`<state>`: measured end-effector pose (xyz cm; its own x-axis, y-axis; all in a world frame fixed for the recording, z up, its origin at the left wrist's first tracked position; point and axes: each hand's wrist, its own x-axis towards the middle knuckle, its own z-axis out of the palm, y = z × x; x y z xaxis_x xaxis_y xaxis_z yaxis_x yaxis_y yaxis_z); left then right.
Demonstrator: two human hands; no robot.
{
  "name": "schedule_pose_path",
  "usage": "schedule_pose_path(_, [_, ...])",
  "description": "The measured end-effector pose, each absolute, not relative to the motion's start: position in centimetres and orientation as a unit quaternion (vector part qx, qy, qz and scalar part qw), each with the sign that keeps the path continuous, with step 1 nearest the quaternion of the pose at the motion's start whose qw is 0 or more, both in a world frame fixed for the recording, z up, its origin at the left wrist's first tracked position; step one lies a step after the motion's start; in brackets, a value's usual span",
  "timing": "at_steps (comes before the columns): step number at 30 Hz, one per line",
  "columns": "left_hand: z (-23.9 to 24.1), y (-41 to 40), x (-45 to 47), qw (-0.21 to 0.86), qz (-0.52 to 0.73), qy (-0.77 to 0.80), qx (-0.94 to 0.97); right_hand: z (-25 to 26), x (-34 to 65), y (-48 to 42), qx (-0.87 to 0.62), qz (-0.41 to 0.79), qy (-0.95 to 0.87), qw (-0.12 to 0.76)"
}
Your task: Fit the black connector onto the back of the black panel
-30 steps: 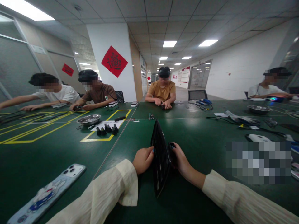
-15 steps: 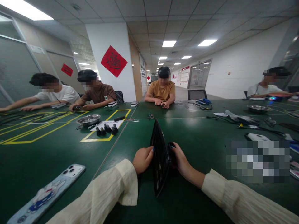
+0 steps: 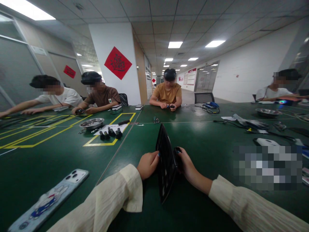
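Observation:
A thin black tablet-like panel [image 3: 165, 167] stands on edge before me, tilted slightly, its glossy face turned left. My left hand [image 3: 147, 163] is closed at that face, the thumb with a blue nail pressed on it; the other fingers are partly hidden. On the panel's far right side, my right hand [image 3: 187, 162] is closed round a dark part that juts from its back. That part is too dark to make out. At lower left lies a phone in a light blue cartoon case [image 3: 49, 201].
Several black cylindrical parts [image 3: 111, 133] stand on white paper inside yellow tape, beside a metal bowl [image 3: 92, 123]. Cables and plastic bags [image 3: 251, 122] lie to the right, near a second bowl [image 3: 267, 112]. Across the green table [image 3: 202, 138] sits a person in an orange shirt [image 3: 166, 93].
My hands and the black panel stay nearly still. The person opposite now holds up a small dark object between both hands.

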<state>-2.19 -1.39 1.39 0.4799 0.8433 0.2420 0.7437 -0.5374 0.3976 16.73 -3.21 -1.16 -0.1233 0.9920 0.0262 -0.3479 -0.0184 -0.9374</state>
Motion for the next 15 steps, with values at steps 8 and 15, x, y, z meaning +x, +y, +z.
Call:
schedule_pose_path(8, [0.94,-1.22,-2.48,0.117,0.219,0.47,0.847,-1.77,16.86,-2.94,-0.354,0.613,-0.438,0.554])
schedule_pose_path(15, [1.27,-1.31,-2.29,0.121,0.209,0.465,0.851,-1.56,16.88,-3.04,-0.361,0.617,-0.428,0.553])
